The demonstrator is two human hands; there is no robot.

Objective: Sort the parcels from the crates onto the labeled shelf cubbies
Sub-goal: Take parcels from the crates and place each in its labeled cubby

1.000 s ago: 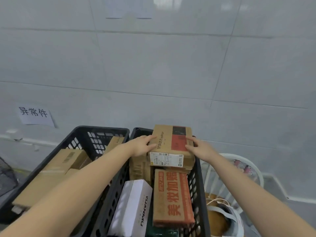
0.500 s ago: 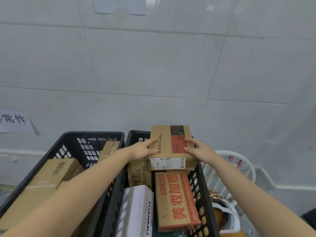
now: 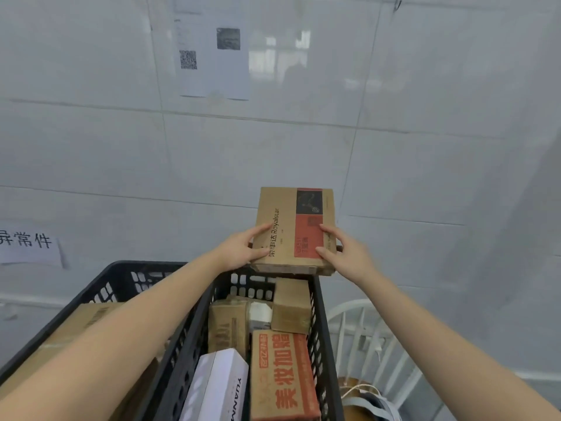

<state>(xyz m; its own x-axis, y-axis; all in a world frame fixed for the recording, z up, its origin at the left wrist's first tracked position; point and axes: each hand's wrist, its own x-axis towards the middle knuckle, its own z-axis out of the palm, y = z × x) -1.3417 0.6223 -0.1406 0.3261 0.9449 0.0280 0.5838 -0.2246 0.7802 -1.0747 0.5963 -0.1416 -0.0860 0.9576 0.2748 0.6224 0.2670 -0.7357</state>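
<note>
A flat brown Royalstar box [image 3: 288, 220] with a red and black panel is held above the far end of the right black crate [image 3: 318, 317]. My left hand [image 3: 243, 250] grips its left edge and my right hand [image 3: 343, 250] grips its right edge, thumbs on top. Inside that crate lie a white YUANMU box [image 3: 218, 387], a brown box with orange print [image 3: 282, 375], and small brown cartons [image 3: 291, 305]. The left black crate [image 3: 121, 278] holds a large brown carton [image 3: 76, 329], partly hidden by my left forearm. No shelf cubbies are in view.
A tiled wall is close ahead, with a sheet bearing QR codes [image 3: 212, 56] and a paper sign [image 3: 27, 241] at the left. A white wire-frame chair [image 3: 364, 329] stands to the right of the crates.
Both hands have lifted the Royalstar box up out of the right crate, uncovering the small cartons beneath. My view has tilted upward along the wall.
</note>
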